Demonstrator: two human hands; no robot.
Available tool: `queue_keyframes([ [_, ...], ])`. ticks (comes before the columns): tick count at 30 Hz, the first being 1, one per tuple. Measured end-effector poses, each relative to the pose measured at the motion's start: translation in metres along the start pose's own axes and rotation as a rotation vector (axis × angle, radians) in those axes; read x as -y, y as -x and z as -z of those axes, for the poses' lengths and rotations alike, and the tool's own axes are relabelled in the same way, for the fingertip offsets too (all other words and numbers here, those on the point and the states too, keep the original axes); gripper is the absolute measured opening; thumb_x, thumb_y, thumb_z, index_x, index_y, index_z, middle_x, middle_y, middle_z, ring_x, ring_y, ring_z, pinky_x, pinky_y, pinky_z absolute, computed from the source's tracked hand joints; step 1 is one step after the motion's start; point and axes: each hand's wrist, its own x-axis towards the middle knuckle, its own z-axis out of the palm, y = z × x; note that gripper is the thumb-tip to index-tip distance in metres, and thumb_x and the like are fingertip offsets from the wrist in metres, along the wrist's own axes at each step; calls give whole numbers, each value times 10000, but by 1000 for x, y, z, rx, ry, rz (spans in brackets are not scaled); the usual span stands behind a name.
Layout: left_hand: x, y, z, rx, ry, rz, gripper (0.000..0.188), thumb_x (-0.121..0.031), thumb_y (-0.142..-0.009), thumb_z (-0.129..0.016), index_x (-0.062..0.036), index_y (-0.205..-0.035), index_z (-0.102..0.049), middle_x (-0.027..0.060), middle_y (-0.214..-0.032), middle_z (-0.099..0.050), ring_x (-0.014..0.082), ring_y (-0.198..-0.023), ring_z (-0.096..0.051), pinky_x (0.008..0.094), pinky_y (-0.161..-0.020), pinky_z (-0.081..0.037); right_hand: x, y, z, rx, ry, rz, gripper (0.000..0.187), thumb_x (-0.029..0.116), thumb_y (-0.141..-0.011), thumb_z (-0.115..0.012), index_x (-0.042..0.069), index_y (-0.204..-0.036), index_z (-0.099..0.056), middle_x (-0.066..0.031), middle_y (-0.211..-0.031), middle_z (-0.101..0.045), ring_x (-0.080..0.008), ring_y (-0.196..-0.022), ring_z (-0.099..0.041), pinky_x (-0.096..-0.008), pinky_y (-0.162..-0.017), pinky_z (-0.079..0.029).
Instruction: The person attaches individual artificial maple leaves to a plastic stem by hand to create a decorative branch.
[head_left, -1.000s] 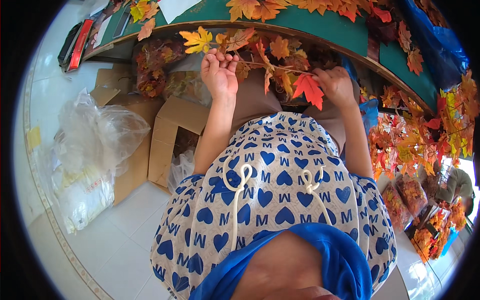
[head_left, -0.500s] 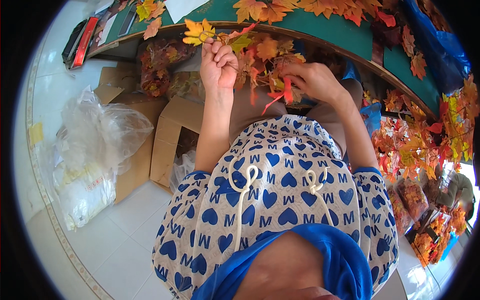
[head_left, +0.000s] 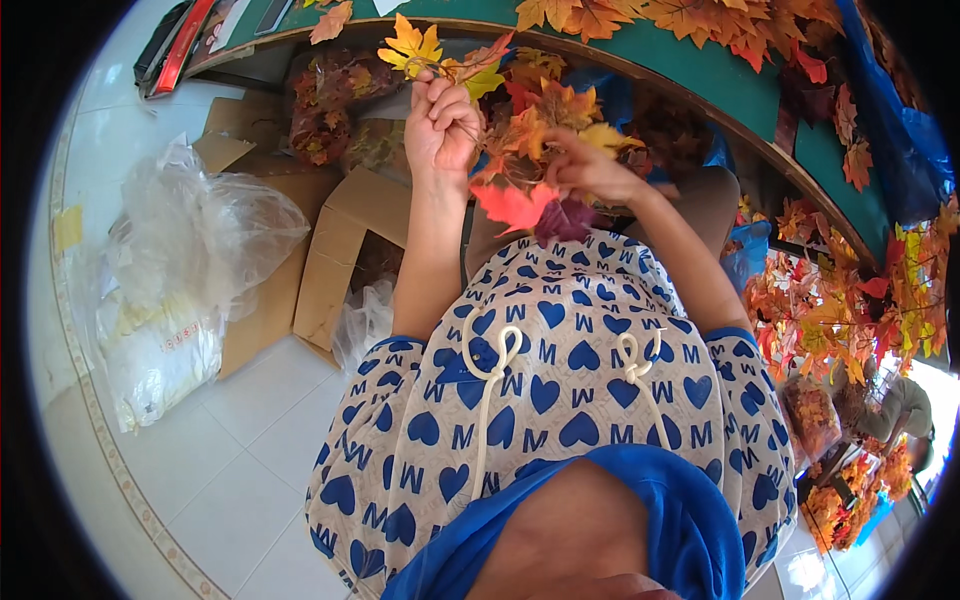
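Observation:
My left hand (head_left: 447, 125) is closed, thumb and fingers pinching the thin end of an artificial maple leaf garland (head_left: 540, 128). A yellow leaf (head_left: 410, 46) sticks up just above those fingertips. The garland's orange, yellow and red leaves hang in a bunch between my hands, over my lap. Lowest on it are a bright red leaf (head_left: 513, 206) and a dark purple leaf (head_left: 567, 220). My right hand (head_left: 600, 175) is at the right side of the bunch, its fingers among or against the leaves. Motion blurs them, so their grip is unclear.
The green table (head_left: 690, 75) curves across ahead, with orange maple leaves (head_left: 690, 25) on it. Left on the floor are an open cardboard box (head_left: 345, 235) and a clear plastic bag (head_left: 200, 250). More leaf garlands (head_left: 820, 300) hang at right, near a person (head_left: 905, 410).
The leaf bunch has swung round, bringing the broad red and purple leaves to its lower side. My right hand has shifted slightly left; my left keeps its pinch.

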Motion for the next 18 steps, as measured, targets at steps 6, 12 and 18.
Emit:
queue_keyframes([
  [6,-7,7,7,7,-73,3,114,-116,-907,-499,-38,-939,-574,25,-660,-439,82,-559,-395,162,-409,-323,-28,-18,2,-22,1037,526,244,74,-749,-605,32,-989,-598,-90,-789,-604,-182,-715,-609,-290,-628,-469],
  [12,-98,56,-31,229,-187,-344,112,-130,-917,-456,-25,-887,-478,14,-637,-388,87,-492,-336,168,-362,-325,-60,81,131,-724,380,-94,232,181,-833,-534,30,-999,-596,-143,-911,-625,-243,-862,-619,-351,-723,-482],
  [18,-92,64,-25,38,-353,-283,86,-112,-921,-477,-34,-910,-510,19,-706,-431,88,-550,-384,164,-455,-358,-90,159,157,-348,1475,-143,347,150,-787,-588,108,-1129,-551,-134,-978,-609,-244,-837,-611,-347,-677,-497],
])
